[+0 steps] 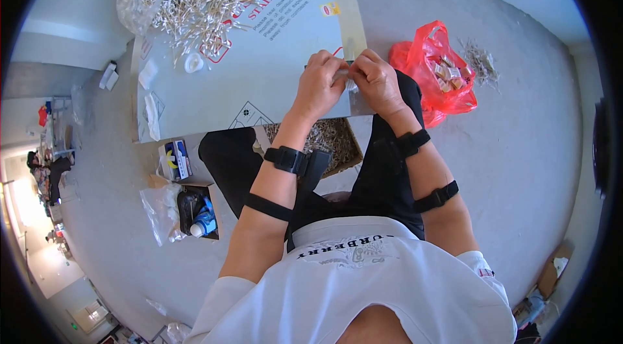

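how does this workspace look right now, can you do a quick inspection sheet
surface: pale table with printing and small yellow labels
job's things: cotton swabs heaped out of a clear bag; small pale item between the hands
clutter: white round piece; crumpled white piece
grippers: left hand and right hand close together, fingers bent; exact grip unclear
cables: nothing seen
surroundings: grey floor bearing a red bag of small packets, with loose thin sticks beside it
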The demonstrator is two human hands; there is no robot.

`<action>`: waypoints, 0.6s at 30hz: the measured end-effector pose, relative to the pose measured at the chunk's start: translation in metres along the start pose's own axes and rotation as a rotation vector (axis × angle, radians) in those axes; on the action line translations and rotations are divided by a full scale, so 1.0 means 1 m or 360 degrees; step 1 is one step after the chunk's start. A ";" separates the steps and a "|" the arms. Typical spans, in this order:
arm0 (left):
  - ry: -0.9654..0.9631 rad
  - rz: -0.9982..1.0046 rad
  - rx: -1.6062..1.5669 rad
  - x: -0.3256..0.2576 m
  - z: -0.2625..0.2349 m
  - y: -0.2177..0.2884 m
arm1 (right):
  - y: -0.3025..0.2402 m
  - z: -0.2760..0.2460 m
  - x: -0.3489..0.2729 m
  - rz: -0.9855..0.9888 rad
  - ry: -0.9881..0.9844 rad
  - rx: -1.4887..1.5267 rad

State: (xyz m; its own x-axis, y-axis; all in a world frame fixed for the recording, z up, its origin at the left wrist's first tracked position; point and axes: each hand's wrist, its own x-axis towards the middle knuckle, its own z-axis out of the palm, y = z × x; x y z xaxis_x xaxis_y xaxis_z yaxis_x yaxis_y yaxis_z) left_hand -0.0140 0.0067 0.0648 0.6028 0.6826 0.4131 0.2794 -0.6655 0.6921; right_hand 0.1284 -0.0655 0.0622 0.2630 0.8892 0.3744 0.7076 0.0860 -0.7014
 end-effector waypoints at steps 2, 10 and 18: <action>0.0008 -0.0005 -0.0017 -0.005 0.004 0.003 | -0.002 -0.001 -0.001 0.0040 -0.0035 0.0015; -0.0032 0.0180 0.0037 -0.001 0.007 -0.005 | -0.007 -0.005 -0.004 0.0132 -0.0079 0.0193; -0.0129 -0.0050 -0.0086 0.000 0.006 -0.006 | 0.013 -0.003 -0.006 0.0277 -0.0087 0.0543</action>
State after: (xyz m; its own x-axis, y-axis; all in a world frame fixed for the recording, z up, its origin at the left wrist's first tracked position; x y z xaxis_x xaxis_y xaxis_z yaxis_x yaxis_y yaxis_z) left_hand -0.0114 0.0088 0.0578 0.6535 0.6747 0.3429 0.2597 -0.6255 0.7358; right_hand 0.1376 -0.0711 0.0529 0.3179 0.9255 0.2057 0.3943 0.0682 -0.9164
